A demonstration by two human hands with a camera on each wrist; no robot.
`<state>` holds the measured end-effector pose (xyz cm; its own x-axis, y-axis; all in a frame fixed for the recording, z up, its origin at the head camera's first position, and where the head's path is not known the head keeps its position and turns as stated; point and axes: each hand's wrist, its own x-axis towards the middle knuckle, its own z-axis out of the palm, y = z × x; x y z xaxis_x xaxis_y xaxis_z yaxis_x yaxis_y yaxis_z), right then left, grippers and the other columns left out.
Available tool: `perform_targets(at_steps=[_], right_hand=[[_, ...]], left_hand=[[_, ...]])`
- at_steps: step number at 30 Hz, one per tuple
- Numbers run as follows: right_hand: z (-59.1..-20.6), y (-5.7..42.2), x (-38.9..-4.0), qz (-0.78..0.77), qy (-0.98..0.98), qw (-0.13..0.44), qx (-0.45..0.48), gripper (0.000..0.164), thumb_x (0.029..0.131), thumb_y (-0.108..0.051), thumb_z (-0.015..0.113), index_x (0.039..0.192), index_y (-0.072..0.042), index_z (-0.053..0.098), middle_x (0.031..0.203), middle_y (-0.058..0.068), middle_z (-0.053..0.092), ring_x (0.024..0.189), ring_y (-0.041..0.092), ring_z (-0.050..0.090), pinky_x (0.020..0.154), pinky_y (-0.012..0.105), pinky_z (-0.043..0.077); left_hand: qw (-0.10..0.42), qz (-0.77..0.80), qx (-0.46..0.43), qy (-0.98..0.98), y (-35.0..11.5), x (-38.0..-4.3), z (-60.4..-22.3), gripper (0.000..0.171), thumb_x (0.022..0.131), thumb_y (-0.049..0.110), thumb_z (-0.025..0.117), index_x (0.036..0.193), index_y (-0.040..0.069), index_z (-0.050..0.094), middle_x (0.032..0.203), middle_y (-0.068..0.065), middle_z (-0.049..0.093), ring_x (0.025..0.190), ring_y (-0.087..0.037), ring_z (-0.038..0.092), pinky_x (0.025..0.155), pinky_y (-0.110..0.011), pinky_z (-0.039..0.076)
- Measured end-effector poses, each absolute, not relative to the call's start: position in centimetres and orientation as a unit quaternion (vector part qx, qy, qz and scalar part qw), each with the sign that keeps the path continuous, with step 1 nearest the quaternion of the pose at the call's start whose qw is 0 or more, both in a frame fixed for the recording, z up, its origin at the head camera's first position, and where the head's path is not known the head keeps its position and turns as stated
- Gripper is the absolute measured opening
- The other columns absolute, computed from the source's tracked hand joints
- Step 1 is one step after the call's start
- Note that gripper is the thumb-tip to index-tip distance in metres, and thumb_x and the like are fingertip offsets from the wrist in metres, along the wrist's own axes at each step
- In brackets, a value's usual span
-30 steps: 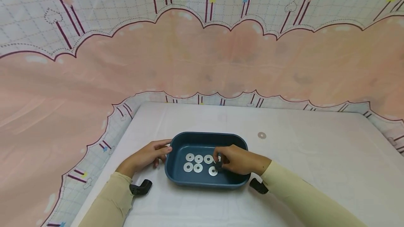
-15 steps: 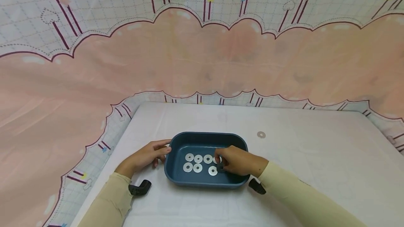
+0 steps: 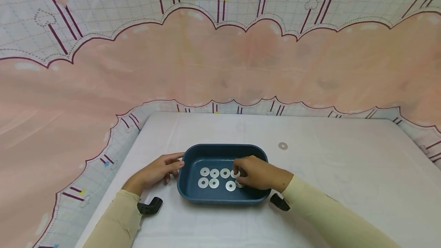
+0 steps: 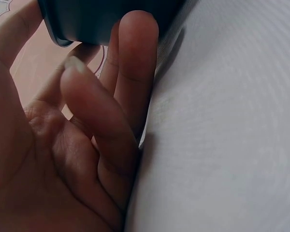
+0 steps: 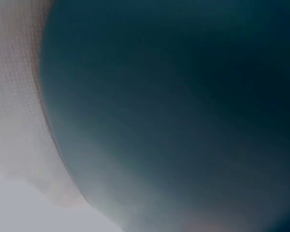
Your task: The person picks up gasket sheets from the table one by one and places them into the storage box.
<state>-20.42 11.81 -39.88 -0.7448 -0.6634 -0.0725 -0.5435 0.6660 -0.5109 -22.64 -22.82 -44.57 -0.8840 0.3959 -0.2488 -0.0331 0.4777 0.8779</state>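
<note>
A blue oblong tray (image 3: 222,201) stands on the white table, with several flat silvery washers lying in two rows inside; one is the washer (image 3: 203,183) at the lower left. My left hand (image 3: 156,172) rests at the tray's left end, thumb at the rim; the left wrist view shows its relaxed fingers (image 4: 137,53) beside the tray wall. My right hand (image 3: 256,172) reaches over the right end, index finger and thumb bent and apart. Its thumb tip is right at a washer (image 3: 240,184) in the lower row, partly covered by the hand. The right wrist view shows mostly blurred tray wall.
One more washer (image 3: 283,146) lies on the table (image 3: 330,163) beyond the tray's right end. A patterned cloth (image 3: 220,64) hangs behind the table and along its left side. Black wrist cameras (image 3: 150,206) sit at both wrists near the tray's front.
The dark piece under my right thumb now shows as a pale washer lying flat in the lower row. My left hand keeps its place at the tray; the head view has shifted slightly.
</note>
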Motion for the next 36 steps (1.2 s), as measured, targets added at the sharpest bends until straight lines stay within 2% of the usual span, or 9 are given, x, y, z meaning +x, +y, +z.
perform_targets(at_steps=[9,17,22,27,36], right_hand=[[-38.4,15.4,-20.5,-0.291,0.913,0.019,-0.286,0.016,0.093,-0.010,0.069,0.108,-0.008,0.066,0.089,-0.003,0.063,0.081,0.010,0.057,0.070,0.023,0.054],[-39.1,20.0,-22.4,-0.277,0.940,-0.027,-0.195,0.020,0.092,-0.009,0.069,0.111,-0.004,0.065,0.084,0.002,0.062,0.077,0.015,0.055,0.064,0.023,0.050],[-39.9,22.0,-23.7,-0.269,0.950,-0.009,-0.162,0.025,0.093,-0.010,0.067,0.115,0.000,0.062,0.081,0.007,0.060,0.068,0.017,0.052,0.059,0.027,0.047],[-40.9,23.2,-25.0,-0.264,0.957,0.039,-0.110,0.029,0.096,-0.014,0.064,0.121,-0.001,0.058,0.082,0.011,0.060,0.068,0.019,0.053,0.059,0.028,0.047],[-41.9,24.0,-26.3,-0.264,0.957,0.109,-0.056,0.032,0.098,-0.017,0.061,0.126,-0.005,0.052,0.098,0.017,0.063,0.084,0.025,0.058,0.072,0.033,0.052]], left_hand=[[0.213,0.501,0.106,0.832,-22.5,-22.5,-44.3,0.061,0.100,0.036,0.059,0.152,0.007,0.042,0.099,-0.010,0.064,0.078,-0.020,0.060,0.059,-0.028,0.049],[0.213,0.502,0.108,0.831,-22.5,-22.5,-44.4,0.061,0.100,0.038,0.059,0.151,0.009,0.043,0.099,-0.010,0.064,0.079,-0.021,0.061,0.060,-0.029,0.049],[0.211,0.501,0.119,0.831,-22.5,-22.5,-44.4,0.062,0.100,0.037,0.058,0.151,0.006,0.042,0.098,-0.009,0.064,0.079,-0.020,0.061,0.059,-0.028,0.049],[0.213,0.499,0.126,0.830,-22.5,-22.4,-44.5,0.060,0.101,0.036,0.058,0.151,0.007,0.043,0.098,-0.010,0.064,0.079,-0.020,0.061,0.059,-0.028,0.049],[0.208,0.498,0.125,0.833,-22.6,-22.5,-44.5,0.060,0.101,0.037,0.058,0.151,0.007,0.043,0.099,-0.010,0.065,0.079,-0.021,0.062,0.059,-0.028,0.049]])
